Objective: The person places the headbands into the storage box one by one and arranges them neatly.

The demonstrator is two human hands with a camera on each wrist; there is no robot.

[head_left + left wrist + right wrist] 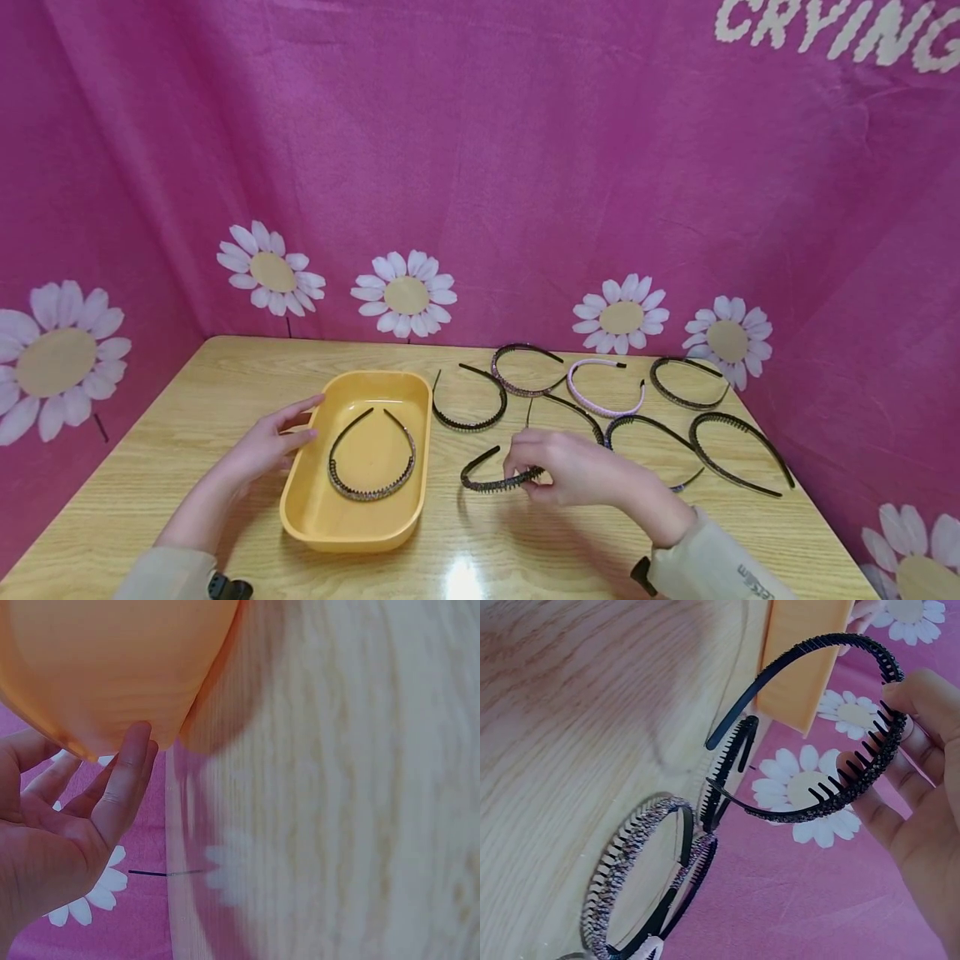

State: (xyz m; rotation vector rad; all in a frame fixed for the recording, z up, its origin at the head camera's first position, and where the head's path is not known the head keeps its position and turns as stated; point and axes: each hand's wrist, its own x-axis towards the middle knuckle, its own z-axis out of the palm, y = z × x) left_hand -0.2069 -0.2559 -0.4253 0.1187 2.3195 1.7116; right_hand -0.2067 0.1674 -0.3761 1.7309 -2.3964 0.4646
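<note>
My right hand [573,468] pinches a black toothed headband [877,761] between thumb and fingers, over the table to the right of the yellow tray [303,487]. Its beaded band shows in the right wrist view, with both ends pointing away from the hand. Inside the tray lies one dark headband [370,493] with a sparkly toothed band. My left hand [262,446] is at the tray's left side, its fairly straight fingers [124,772] touching the outer wall and rim. Some of the headbands behind my right hand are partly hidden by it.
Several headbands lie on the right half of the wooden table [247,375], among them a lilac one [577,392], a black one [468,427] beside the tray and another dark one [738,479] at the far right. A pink cloth [510,167] with daisies hangs behind.
</note>
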